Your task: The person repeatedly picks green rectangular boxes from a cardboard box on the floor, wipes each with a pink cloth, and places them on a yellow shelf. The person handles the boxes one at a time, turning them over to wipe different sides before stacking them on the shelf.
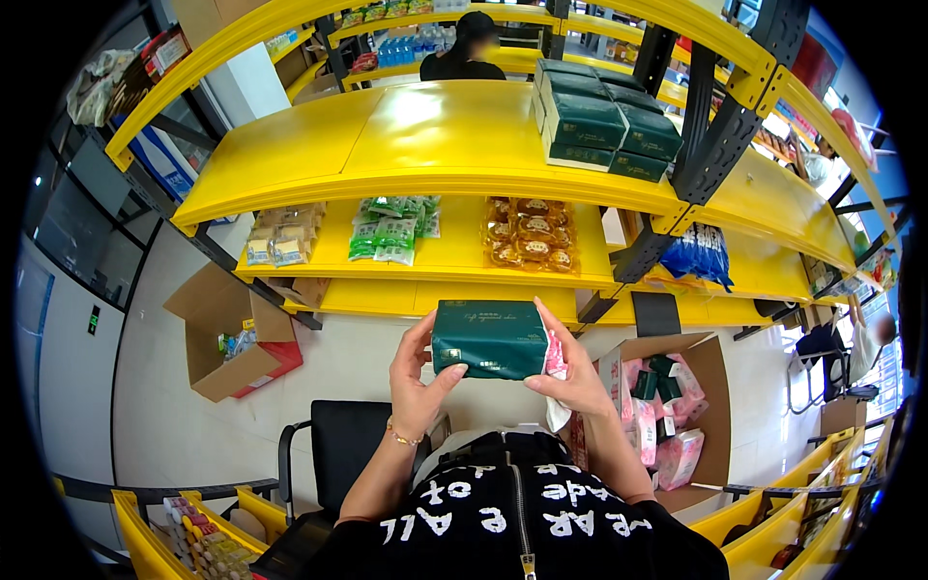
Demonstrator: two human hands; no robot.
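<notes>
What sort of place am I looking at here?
Probably a small shop or stockroom: yellow shelves carry stacked green packs and amber packets, while an open cardboard box holds loosely piled pink packs.

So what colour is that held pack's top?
The pack's top is dark green, clearest in the head view.

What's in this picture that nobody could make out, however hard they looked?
All in the head view:
Green pack: its far side, turned away from the camera.
Left hand and right hand: several fingertips, hidden behind that pack.
Pink-and-white thing: its full shape, partly covered by the right hand.
Cardboard box: its bottom, covered by pink packs.
Person: lower body, blocked by the yellow shelf.
</notes>
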